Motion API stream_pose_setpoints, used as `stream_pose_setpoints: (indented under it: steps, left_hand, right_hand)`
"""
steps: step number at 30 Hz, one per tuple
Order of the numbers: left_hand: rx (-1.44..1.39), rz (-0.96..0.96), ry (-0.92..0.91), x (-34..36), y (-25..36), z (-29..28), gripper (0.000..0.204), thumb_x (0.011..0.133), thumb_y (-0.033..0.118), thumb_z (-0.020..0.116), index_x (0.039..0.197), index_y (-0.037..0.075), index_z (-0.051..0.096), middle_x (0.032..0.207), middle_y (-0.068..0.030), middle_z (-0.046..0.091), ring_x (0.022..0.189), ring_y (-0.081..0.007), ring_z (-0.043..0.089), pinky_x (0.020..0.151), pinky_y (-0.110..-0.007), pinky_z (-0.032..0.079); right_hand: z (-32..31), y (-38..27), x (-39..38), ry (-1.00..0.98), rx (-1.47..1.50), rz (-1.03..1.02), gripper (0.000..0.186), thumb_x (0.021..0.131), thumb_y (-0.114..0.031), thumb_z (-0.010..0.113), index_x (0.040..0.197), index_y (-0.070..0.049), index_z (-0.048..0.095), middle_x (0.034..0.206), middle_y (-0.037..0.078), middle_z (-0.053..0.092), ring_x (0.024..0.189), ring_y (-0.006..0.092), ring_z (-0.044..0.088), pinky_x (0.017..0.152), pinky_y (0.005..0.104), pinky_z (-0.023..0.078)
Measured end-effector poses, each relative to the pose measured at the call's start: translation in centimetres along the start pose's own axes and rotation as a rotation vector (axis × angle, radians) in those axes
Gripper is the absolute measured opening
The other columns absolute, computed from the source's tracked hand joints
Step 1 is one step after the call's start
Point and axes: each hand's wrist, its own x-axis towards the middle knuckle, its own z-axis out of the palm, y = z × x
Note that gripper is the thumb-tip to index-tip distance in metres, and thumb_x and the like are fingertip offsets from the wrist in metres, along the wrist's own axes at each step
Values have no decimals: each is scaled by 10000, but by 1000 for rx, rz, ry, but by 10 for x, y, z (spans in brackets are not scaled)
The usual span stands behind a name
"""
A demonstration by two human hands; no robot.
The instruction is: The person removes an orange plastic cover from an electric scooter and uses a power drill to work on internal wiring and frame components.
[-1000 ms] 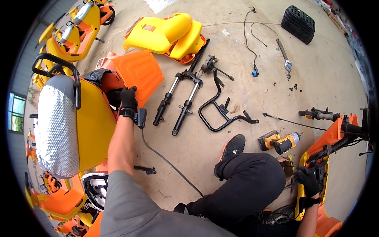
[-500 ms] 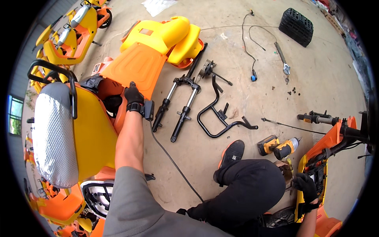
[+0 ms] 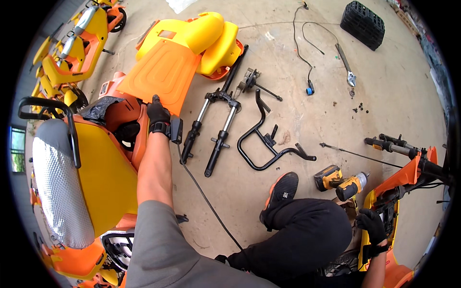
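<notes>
A: Your left hand (image 3: 158, 114) is clasped on the near edge of one orange panel (image 3: 161, 74), beside the scooter (image 3: 98, 163) with the silver seat; from here it overlaps one yellow shell (image 3: 206, 33).

B: And your right hand (image 3: 372, 225)?

A: Its fingers are curled beside one scooter frame (image 3: 397, 174); whether they grasp anything, I cannot tell.

B: How many tools lie around you?

A: I count two: one drill (image 3: 353, 186) near your shoe (image 3: 283, 188), one wrench (image 3: 344, 62) well beyond. Ahead of you lie one fork (image 3: 225, 96) with two legs and one bent black tube rack (image 3: 269, 141).

B: Any containers?

A: One black crate (image 3: 362, 26), far ahead to your right; its inside is hidden.
</notes>
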Motion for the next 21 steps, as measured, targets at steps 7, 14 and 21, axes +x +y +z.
stream_pose_setpoints:
  steps: [7, 14, 21]
  left_hand:
    - [-463, -490, -16, 6, -6, 13, 292, 938, 217, 588, 1162, 37, 536, 987, -152, 653, 836, -254, 652, 650, -398, 529]
    - [1039, 29, -489, 51, -16, -46, 527, 778, 212, 709, 1235, 54, 501, 791, -143, 679, 759, -334, 659, 617, -421, 527]
    - [1105, 404, -303, 55, 57, -37, 179, 815, 209, 598, 806, 34, 633, 840, -144, 665, 688, -277, 639, 604, -349, 520]
  right_hand:
    - [6, 0, 10, -21, 3, 5, 246, 929, -115, 598, 1141, 10, 588, 873, 28, 620, 734, 87, 571, 672, 231, 486]
    - [17, 6, 27, -76, -34, 5, 244, 932, -108, 590, 1147, 7, 596, 892, 17, 630, 738, 84, 571, 673, 229, 486]
    - [23, -1, 31, -74, -18, 4, 218, 929, -115, 602, 1116, -4, 620, 881, 6, 632, 730, 75, 562, 662, 222, 476]
